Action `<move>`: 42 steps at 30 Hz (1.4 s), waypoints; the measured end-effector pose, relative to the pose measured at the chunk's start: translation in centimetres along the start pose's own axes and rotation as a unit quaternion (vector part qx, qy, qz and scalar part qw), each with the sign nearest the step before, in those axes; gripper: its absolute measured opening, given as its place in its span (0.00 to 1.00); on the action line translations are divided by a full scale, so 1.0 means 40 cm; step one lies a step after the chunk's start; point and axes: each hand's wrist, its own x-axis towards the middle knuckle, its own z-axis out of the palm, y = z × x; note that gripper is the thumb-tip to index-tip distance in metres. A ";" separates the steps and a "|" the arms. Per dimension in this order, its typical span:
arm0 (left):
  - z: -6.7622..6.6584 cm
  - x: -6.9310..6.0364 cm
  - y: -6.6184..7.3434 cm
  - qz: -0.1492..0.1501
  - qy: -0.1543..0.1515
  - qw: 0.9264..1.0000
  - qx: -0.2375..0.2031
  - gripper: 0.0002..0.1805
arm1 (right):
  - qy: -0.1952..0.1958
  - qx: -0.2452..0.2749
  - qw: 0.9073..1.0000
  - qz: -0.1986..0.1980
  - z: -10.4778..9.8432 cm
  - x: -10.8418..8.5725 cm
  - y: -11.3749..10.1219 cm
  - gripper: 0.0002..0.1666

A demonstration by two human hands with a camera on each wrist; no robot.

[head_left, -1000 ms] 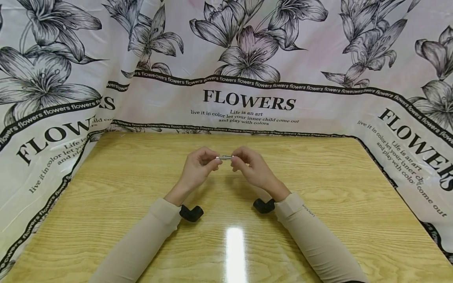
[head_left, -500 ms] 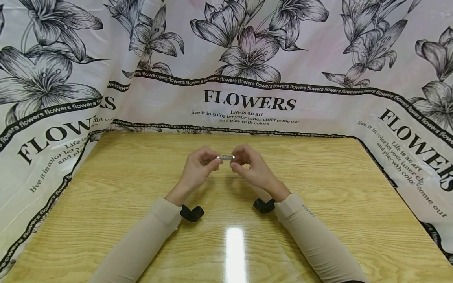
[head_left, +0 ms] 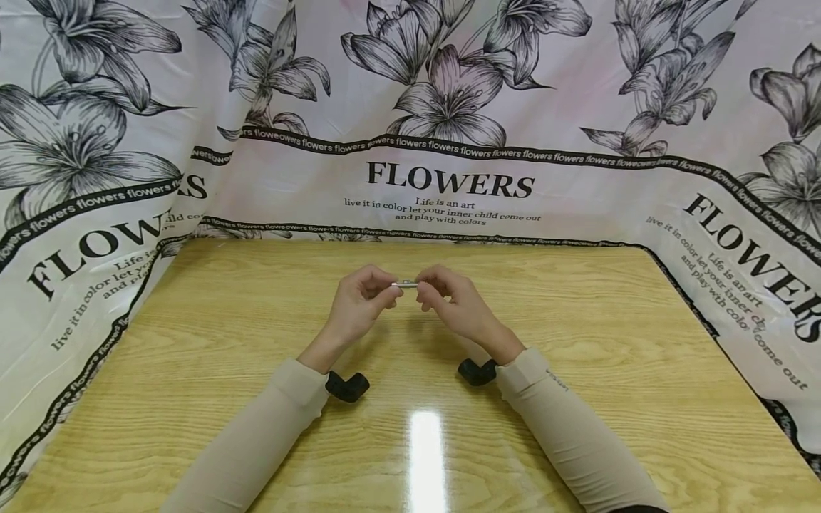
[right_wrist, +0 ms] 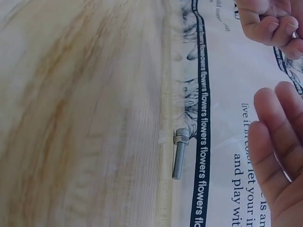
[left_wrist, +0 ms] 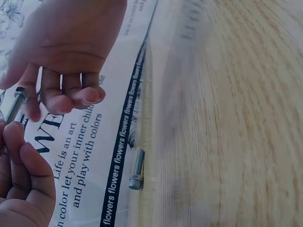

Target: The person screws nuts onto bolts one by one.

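Note:
My left hand (head_left: 358,305) pinches one end of a small metal bolt (left_wrist: 14,107), held level above the table in the head view. A hex nut (left_wrist: 22,91) sits at the bolt's right end. Thumb and index finger of my right hand (head_left: 457,305) close on that end; its other fingers are relaxed in the right wrist view. A second bolt (right_wrist: 178,158) with a nut (right_wrist: 180,139) near its head lies on the table in both wrist views. In the head view the hands and held bolt mostly hide it.
The wood-grain table (head_left: 410,356) reflects a bright light strip near its front. Flower-printed cloth (head_left: 449,192) hangs behind it and along both sides. Black wrist mounts (head_left: 348,387) stick out under the cuffs.
Half a second ago my right thumb and index finger were apart, showing the bolt's right end; now they close on it again. My left hand has kept its hold.

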 end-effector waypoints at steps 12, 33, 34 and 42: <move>-0.002 0.001 -0.004 0.014 0.000 1.000 -0.002 0.09 | 0.005 0.016 1.000 -0.020 0.004 -0.001 -0.002 0.05; -0.002 -0.001 -0.001 0.009 -0.003 1.000 -0.009 0.10 | 0.009 0.014 0.999 -0.028 0.003 0.000 0.002 0.06; -0.002 -0.001 -0.001 0.010 -0.003 1.000 -0.008 0.10 | 0.009 0.011 1.000 -0.028 0.004 0.001 0.004 0.05; -0.001 0.000 -0.004 0.016 -0.007 1.000 -0.005 0.11 | 0.006 0.005 1.000 -0.004 0.013 0.008 0.075 0.15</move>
